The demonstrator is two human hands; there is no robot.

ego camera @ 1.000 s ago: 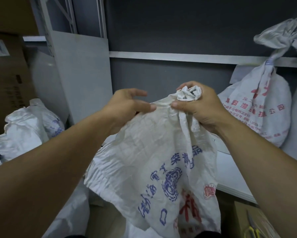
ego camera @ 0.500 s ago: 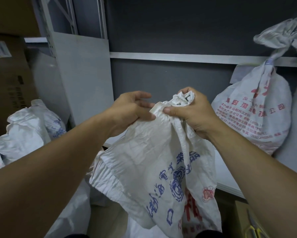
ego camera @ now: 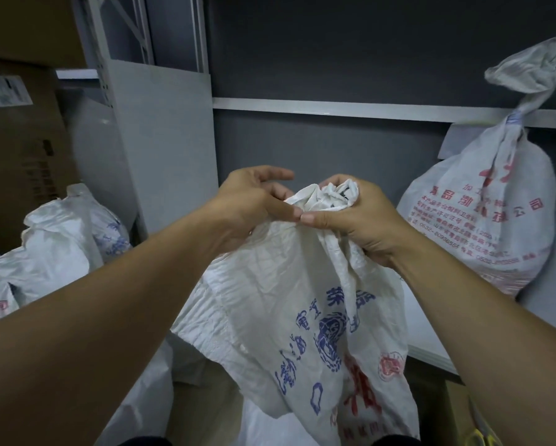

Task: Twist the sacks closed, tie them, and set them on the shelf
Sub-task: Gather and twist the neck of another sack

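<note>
The sack (ego camera: 302, 317) hung in front of me, below the shelf (ego camera: 427, 336), and its whole weight came up through the bunched mouth. It was thin woven plastic, creased and limp. It draped slack and looked lightly filled, so I judged it easy to lift but slick enough to unwind. The best hold was the gathered neck just under the bunch.

A tied sack (ego camera: 482, 220) stood upright on the shelf to my right, its twisted neck bound. Its red print included 青岛 and, further right, 公司; the small lines beneath blurred. My own sack carried blue characters around a round blue emblem, with a red stamp and larger red characters lower down.

My right hand (ego camera: 363, 223) was wrapped around the bunched mouth. My left hand (ego camera: 254, 207) pinched the rim beside it, the other fingers loose. The cardboard box (ego camera: 22, 162) at left bore a white label (ego camera: 4, 91), too small to read.
</note>
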